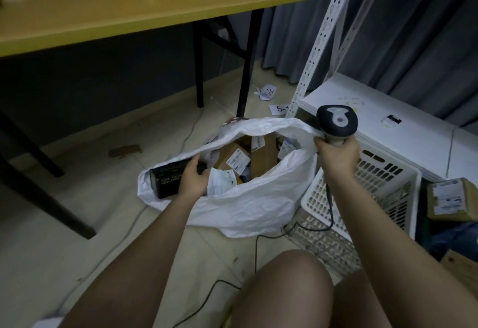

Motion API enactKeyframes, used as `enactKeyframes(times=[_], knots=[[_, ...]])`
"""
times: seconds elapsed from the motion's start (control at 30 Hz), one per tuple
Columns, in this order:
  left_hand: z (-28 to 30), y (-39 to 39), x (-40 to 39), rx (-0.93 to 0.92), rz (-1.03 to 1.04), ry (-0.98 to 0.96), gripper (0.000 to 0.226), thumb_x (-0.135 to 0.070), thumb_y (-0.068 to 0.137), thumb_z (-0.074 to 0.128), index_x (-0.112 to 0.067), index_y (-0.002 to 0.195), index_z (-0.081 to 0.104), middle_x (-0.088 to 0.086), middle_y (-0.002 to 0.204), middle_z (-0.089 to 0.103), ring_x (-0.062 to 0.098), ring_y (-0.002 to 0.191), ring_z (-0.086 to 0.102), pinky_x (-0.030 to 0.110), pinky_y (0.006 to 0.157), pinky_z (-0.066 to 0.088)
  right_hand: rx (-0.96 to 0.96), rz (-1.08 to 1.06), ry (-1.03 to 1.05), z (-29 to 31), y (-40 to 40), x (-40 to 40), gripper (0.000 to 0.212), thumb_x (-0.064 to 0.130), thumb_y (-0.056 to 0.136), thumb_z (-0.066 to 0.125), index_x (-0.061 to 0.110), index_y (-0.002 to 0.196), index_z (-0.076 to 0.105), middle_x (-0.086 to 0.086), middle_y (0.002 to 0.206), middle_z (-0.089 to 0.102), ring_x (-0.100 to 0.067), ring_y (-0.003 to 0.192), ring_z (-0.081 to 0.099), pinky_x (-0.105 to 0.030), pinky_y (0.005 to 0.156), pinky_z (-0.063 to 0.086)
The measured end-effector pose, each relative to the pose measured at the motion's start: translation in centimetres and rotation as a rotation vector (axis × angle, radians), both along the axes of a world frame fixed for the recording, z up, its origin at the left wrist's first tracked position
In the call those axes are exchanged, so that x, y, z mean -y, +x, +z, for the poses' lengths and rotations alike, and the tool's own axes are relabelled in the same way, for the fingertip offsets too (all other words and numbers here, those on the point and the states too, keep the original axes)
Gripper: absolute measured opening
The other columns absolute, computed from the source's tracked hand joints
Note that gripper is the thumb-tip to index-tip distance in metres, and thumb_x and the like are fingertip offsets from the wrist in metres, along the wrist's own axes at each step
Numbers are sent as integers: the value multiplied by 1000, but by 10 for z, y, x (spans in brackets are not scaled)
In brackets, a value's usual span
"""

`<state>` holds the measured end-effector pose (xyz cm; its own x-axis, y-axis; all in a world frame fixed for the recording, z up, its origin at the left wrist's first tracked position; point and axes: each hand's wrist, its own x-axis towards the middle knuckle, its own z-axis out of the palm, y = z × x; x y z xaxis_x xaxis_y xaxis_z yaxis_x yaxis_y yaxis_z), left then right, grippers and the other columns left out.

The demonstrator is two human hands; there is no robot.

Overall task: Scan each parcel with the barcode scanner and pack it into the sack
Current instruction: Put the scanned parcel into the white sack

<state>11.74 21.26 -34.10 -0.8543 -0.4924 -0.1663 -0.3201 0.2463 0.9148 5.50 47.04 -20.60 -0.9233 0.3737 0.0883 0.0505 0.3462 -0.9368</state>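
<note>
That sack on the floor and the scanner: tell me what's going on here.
A person is packing parcels into a white sack on the floor. The left hand grips a black box at the sack's mouth, apparently lowering it in among labelled cardboard parcels already inside. The right hand grips the barcode scanner and appears to pinch the sack's rim with it, keeping the mouth open. A white plastic basket stands beside the sack, and another labelled parcel lies at far right.
</note>
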Motion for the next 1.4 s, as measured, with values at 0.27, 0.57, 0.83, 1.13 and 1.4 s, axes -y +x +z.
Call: enactKeyframes(times=[0.27,0.57,0.83,1.13,1.4], knots=[[-71,56,28,247,192,196,24,-17,95,52,2,107,63,19,112,62,36,115,54,32,85,42,36,178,241,-26,15,37,40,13,82,67,13,120,55,-6,116,63,-21,98,58,-27,78,42],[-143,69,59,402,438,397,67,-34,95,57,0,146,31,17,149,38,33,130,43,35,99,39,70,452,601,-74,2,100,25,18,84,65,8,105,56,-4,87,56,-22,77,49,-28,68,36],[-204,43,98,456,589,470,77,-46,91,59,0,146,31,21,143,43,37,124,49,43,102,44,178,649,689,-149,-29,170,24,26,84,65,10,100,57,-5,85,62,-27,76,58,-31,65,43],[-261,9,139,439,733,533,60,-40,88,66,9,120,54,20,114,60,32,98,60,47,96,50,238,623,453,-208,-64,193,27,31,78,79,17,92,62,6,79,65,-11,74,62,-25,62,47],[-255,6,133,216,845,564,28,-27,98,53,-5,84,63,11,87,63,25,91,57,33,80,42,231,581,422,-206,-65,191,23,29,79,77,16,91,61,5,79,63,-16,77,61,-28,67,46]])
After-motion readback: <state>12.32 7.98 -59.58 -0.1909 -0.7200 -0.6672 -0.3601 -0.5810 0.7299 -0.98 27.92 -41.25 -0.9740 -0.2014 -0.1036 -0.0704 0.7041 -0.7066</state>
